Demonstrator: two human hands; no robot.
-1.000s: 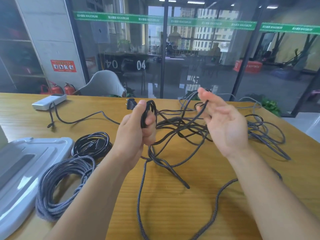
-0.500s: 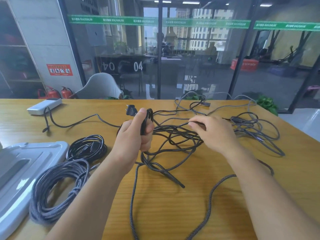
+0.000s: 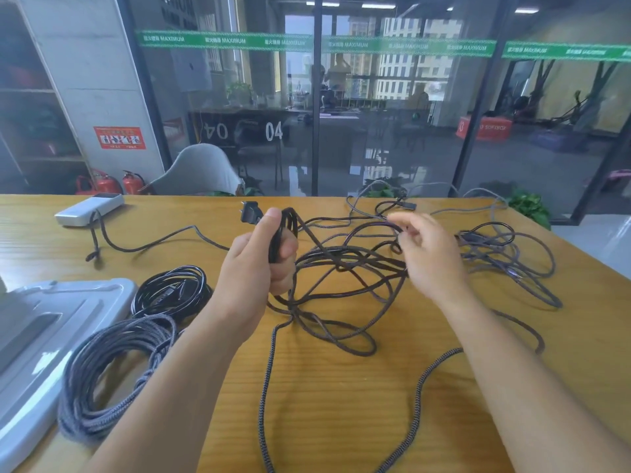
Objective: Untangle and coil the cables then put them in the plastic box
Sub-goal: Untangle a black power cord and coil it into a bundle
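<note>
Nearest to us, at the left edge of the wooden table [image 3: 341,421], lies the grey plastic lid [image 3: 37,343] of the box. Touching its right side is a coiled grey braided cable [image 3: 112,373], with a smaller coiled black cable [image 3: 170,290] just beyond it.

Above the middle of the table, our left hand [image 3: 256,268] is raised, fingers curled round several gathered loops of a dark cable, thumb pressed on top. A two-pin plug [image 3: 248,213] sticks out just past the thumb. From this hand the strands run down and right into the tangled cables [image 3: 341,285] on the table, and one braided strand trails toward the near edge.

Our right hand [image 3: 430,257] is held over the tangle. Its fingertips pinch a dark strand that arcs back toward the left hand; the hand is blurred, so we cannot tell exactly which fingers close on it.

Farther right lies a second, looser bundle of grey cable [image 3: 512,261]. At the far left edge a white power adapter [image 3: 89,209] rests, its cord [image 3: 143,245] running toward the centre.
</note>
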